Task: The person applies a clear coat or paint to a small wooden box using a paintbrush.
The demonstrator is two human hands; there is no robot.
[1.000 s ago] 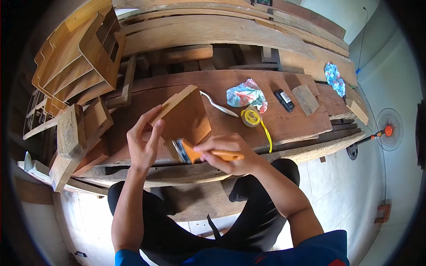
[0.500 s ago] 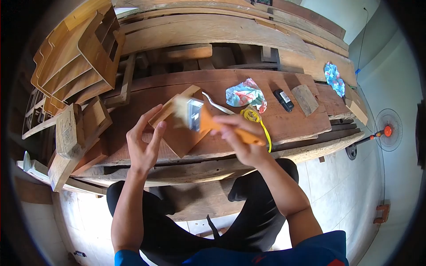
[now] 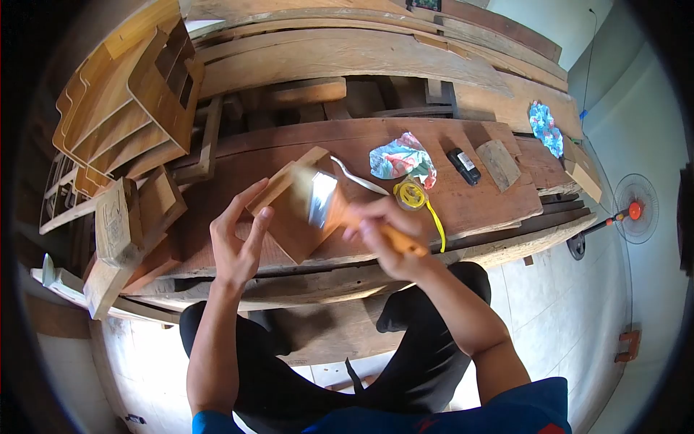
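My right hand [image 3: 390, 235] grips the orange handle of a paintbrush [image 3: 322, 199], blurred by motion. Its pale bristles lie over the upper part of a brown wooden box-like piece [image 3: 300, 239], which rests tilted on the reddish plank [image 3: 224, 163]. Thumb and fingers of my left hand [image 3: 235, 239] pinch the left corner of this piece. Behind the brush lies a white strip [image 3: 356, 173]. To its right are a crumpled patterned cloth [image 3: 401, 158] and a yellow tape measure [image 3: 410, 194] with its tape hanging over the edge.
A black bottle-like item [image 3: 463, 166] and a small wood offcut [image 3: 499, 165] lie on the right. Wood blocks [image 3: 119, 224] and a slotted wooden organizer [image 3: 130, 123] stand at left. Another crumpled cloth [image 3: 545, 129], a cardboard box [image 3: 582, 170] and a fan [image 3: 635, 210] are far right.
The brush has tilted and shifted slightly right and down over the wooden piece. My left hand keeps its hold. The whole view has shifted slightly.
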